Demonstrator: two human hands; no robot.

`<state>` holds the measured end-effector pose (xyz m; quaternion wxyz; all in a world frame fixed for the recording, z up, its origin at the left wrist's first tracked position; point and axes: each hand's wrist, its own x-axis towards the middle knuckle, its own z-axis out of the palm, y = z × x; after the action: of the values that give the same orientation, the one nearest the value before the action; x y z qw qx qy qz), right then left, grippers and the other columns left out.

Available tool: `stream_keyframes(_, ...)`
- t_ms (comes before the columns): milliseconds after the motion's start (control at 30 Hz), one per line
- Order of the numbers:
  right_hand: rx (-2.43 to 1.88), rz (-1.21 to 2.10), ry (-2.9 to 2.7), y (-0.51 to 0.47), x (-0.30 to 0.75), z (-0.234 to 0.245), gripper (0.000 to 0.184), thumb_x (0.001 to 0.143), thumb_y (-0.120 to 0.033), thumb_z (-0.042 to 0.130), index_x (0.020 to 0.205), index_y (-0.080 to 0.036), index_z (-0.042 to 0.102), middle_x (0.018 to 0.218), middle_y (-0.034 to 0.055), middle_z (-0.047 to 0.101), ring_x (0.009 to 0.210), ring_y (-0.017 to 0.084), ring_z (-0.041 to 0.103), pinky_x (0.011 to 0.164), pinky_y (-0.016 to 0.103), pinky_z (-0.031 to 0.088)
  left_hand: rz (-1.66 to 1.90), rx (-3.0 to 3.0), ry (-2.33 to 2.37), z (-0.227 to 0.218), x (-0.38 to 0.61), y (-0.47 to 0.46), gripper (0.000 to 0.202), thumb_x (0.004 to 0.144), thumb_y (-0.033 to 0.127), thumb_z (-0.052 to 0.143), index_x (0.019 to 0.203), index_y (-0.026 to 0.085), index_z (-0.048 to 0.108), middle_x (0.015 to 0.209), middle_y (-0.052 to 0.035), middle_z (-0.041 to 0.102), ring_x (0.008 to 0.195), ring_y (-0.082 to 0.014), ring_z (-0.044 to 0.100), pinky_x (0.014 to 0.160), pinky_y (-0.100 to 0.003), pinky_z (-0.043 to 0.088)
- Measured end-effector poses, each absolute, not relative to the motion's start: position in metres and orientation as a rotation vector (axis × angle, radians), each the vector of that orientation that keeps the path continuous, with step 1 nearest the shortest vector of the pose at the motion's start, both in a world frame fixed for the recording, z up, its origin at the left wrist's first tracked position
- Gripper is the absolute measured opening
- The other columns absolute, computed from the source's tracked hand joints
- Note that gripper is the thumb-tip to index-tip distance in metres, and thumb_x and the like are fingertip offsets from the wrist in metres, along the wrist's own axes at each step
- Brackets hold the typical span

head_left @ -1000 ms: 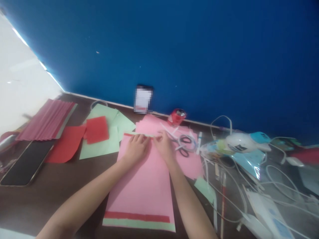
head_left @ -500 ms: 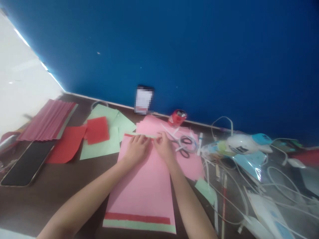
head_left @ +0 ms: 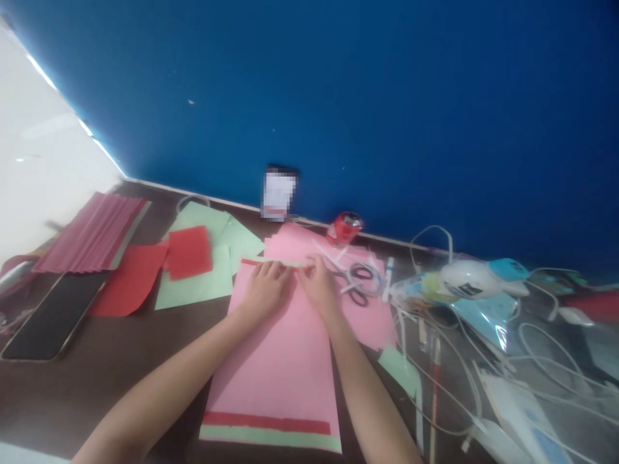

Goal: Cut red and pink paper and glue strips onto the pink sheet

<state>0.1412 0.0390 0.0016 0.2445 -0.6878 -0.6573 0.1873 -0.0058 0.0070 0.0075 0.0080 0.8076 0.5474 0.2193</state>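
A pink paper sheet [head_left: 275, 361] lies on the dark table in front of me, with a red and a green strip across its near edge [head_left: 271, 430]. At its far edge lies another thin red and green strip [head_left: 258, 262]. My left hand [head_left: 264, 290] rests with its fingers bent down on that far strip. Just to the right, my right hand [head_left: 316, 283] presses its fingertips on the same strip. Both hands lie close together on the pink sheet.
Scissors [head_left: 358, 283] and a red can [head_left: 344, 227] lie beyond my right hand. Green papers [head_left: 203, 283], red papers [head_left: 130, 277], a phone [head_left: 51, 316] and a pleated red sheet [head_left: 94, 232] lie left. White cables and a glue gun [head_left: 471, 277] clutter the right. A blue wall [head_left: 338, 96] stands behind.
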Motion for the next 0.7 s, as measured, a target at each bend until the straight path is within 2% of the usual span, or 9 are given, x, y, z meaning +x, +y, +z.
stream_keyframes(433,-1.874,0.509,-1.777,0.0389,0.1397,0.0044,0.031,0.077,-0.027,0.053,0.108,-0.023,0.051,0.079,-0.0002,0.066,0.073,0.017,0.061,0.061,0.025,0.041,0.655,2.58,1.704,0.0066,-0.0068,0.0074,0.025,0.087,0.023,0.041,0.105,0.02,0.058,0.095,-0.0105,0.056,0.09,-0.0243,0.048,0.079,-0.037,0.037)
stream_keyframes(700,-1.86,0.467,-1.76,0.0352,0.1354,0.0048,0.028,0.078,-0.025,0.052,0.105,-0.022,0.051,0.081,0.0016,0.065,0.078,0.017,0.06,0.068,0.027,0.043,0.646,2.57,1.699,0.0072,-0.0066,0.0069,0.026,0.087,0.023,0.041,0.107,0.02,0.058,0.095,-0.0102,0.056,0.089,-0.0239,0.048,0.079,-0.037,0.037)
